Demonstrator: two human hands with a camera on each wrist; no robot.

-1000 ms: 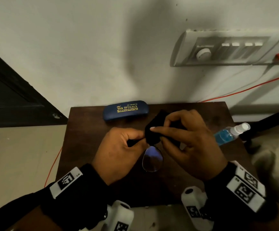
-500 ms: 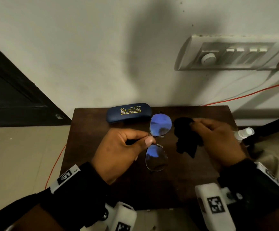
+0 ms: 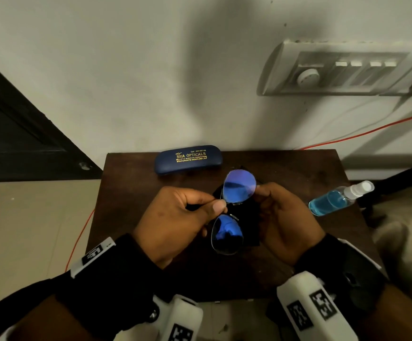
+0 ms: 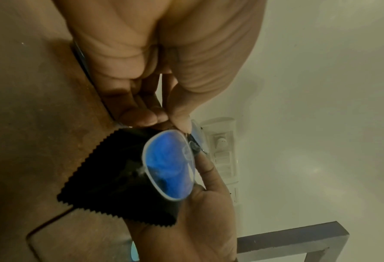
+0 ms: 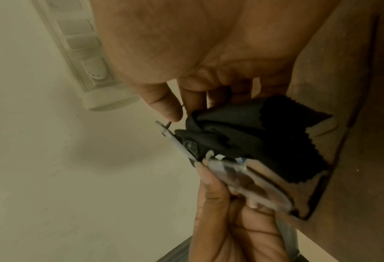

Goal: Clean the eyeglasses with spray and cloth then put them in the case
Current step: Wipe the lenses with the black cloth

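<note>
The eyeglasses [image 3: 240,185] with blue-tinted lenses hang above the dark wooden table [image 3: 131,193]. My left hand [image 3: 216,203] pinches them at the bridge between thumb and forefinger. My right hand [image 3: 261,195] holds the black cloth [image 3: 249,222] bunched behind the far lens, its thumb at that lens's right rim. In the left wrist view the cloth [image 4: 110,177] spreads under the near lens [image 4: 168,164]. In the right wrist view the cloth [image 5: 253,133] is pressed against the frame. The blue case [image 3: 188,158] lies closed at the table's back edge. The spray bottle [image 3: 335,200] lies on its side at the right.
A switchboard [image 3: 342,70] is on the wall at the upper right, and a red wire [image 3: 372,129] runs down from it behind the table. A dark door [image 3: 15,134] stands at the left. Pale fabric [image 3: 401,230] lies beside the table's right edge.
One second ago my right hand rubbed the far lens with the cloth. It then drew away to the right, and has now come back with the cloth behind that lens. My left hand kept its pinch.
</note>
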